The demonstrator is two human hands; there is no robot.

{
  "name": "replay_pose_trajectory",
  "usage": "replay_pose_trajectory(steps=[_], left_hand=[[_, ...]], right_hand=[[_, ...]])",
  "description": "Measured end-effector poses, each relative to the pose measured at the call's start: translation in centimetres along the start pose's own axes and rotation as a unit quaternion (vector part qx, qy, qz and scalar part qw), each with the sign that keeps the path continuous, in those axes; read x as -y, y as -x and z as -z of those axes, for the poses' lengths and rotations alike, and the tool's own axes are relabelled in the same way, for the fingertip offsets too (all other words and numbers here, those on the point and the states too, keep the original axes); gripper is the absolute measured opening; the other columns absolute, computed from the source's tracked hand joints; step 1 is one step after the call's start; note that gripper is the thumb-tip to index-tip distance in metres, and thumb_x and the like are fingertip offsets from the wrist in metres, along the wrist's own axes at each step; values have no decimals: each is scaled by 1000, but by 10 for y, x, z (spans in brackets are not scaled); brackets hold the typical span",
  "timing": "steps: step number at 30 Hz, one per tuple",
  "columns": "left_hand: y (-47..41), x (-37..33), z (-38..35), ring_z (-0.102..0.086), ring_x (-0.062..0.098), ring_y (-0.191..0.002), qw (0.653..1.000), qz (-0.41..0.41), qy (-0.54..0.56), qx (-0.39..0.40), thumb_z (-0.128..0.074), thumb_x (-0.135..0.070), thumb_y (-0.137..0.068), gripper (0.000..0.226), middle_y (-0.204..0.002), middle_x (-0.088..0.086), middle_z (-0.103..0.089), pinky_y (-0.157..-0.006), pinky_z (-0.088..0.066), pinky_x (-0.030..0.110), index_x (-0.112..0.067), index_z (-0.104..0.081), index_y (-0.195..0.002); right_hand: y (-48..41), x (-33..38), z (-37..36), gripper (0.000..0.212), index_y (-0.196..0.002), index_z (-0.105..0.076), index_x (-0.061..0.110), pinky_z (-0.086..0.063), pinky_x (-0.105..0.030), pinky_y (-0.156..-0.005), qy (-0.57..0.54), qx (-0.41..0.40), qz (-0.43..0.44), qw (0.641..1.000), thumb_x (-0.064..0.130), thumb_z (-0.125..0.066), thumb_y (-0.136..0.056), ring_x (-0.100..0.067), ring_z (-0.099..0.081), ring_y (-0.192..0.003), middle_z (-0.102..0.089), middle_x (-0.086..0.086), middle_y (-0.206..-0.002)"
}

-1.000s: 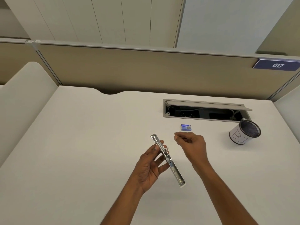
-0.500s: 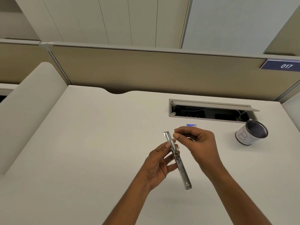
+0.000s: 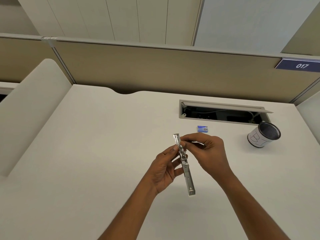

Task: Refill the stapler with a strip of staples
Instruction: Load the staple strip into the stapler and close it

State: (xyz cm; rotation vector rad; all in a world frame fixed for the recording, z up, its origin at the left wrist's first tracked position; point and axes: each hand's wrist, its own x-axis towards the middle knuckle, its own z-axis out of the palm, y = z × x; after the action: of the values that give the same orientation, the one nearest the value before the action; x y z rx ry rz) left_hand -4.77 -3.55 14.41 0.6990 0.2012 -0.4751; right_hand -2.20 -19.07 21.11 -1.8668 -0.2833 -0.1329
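Observation:
A slim silver stapler [image 3: 187, 177], swung fully open into one long metal bar, is held above the desk by my left hand [image 3: 163, 168], fingers curled round its middle. My right hand [image 3: 206, 149] pinches a thin strip of staples [image 3: 192, 142] between thumb and fingertips, its left end touching the stapler's upper channel near the top end. A small blue staple box [image 3: 202, 128] lies on the desk just beyond my right hand.
A black mesh pen cup [image 3: 265, 134] with a white paper label stands at the right. An open cable tray [image 3: 223, 112] is cut into the white desk [image 3: 86, 153] behind the box. A beige partition runs along the back, low dividers at both sides.
My right hand has moved left with the staple strip until it meets the stapler's upper end. The left hand turned the stapler slightly more upright. The staple box is uncovered again.

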Motion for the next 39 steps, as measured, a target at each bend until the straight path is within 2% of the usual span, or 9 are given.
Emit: replay_pose_trajectory(steps=[3,8,15,20,24,27,35,39], left_hand=[[2,0,-1,-74,16,-87,1000,0,-3,1,-94,-36,-72,47,-94,0,-75,-71,-64,34,-16,-80,-112],[5,2,-1,-74,17,-85,1000,-3,1,1,-96,-35,-69,46,-90,0,-75,-68,-64,34,-15,-81,-107],[7,0,-2,-73,16,-82,1000,-6,-8,0,-97,-36,-66,52,-90,2,-75,-64,-63,32,-14,-81,-110],[8,-1,-1,-70,16,-83,1000,-3,-15,3,-96,-37,-69,59,-103,9,-71,-65,-63,32,-11,-78,-118],[9,0,-1,-70,14,-82,1000,1,-17,6,-95,-38,-69,59,-92,3,-72,-64,-62,32,-11,-78,-119],[9,0,-1,-70,13,-82,1000,3,-24,7,-95,-38,-70,56,-90,0,-73,-64,-62,31,-13,-79,-117],[10,2,-1,-71,14,-81,1000,5,-14,3,-96,-35,-69,53,-89,2,-73,-65,-62,32,-12,-79,-113],[10,2,-2,-70,14,-80,1000,9,-18,4,-96,-36,-69,53,-91,2,-73,-64,-62,32,-11,-79,-114]], right_hand=[[2,1,2,17,-98,-81,10,-62,-32,-83,33,13,38,999,3,-79,-83,-17,-76,-87,-79,3,-92],[3,5,7,18,-96,-80,11,-60,-27,-81,96,35,113,988,-1,-78,-83,-10,-75,-87,-79,5,-91],[8,9,9,23,-96,-81,14,-59,-25,-83,148,48,161,975,-4,-77,-82,-4,-73,-89,-79,5,-92],[11,13,9,14,-93,-81,17,-58,-24,-75,125,42,130,983,10,-81,-81,-8,-72,-79,-77,6,-86],[12,13,10,10,-89,-82,16,-58,-29,-69,94,46,67,992,19,-83,-80,-14,-71,-74,-75,7,-80],[13,12,12,11,-91,-83,18,-60,-36,-71,69,59,17,996,19,-83,-80,-16,-73,-76,-76,8,-79],[11,12,19,15,-98,-83,20,-59,-37,-76,112,105,-7,988,15,-79,-84,-11,-73,-82,-78,9,-86],[13,15,18,15,-95,-83,21,-61,-34,-76,101,95,-27,990,12,-79,-84,-10,-74,-82,-78,9,-84]])
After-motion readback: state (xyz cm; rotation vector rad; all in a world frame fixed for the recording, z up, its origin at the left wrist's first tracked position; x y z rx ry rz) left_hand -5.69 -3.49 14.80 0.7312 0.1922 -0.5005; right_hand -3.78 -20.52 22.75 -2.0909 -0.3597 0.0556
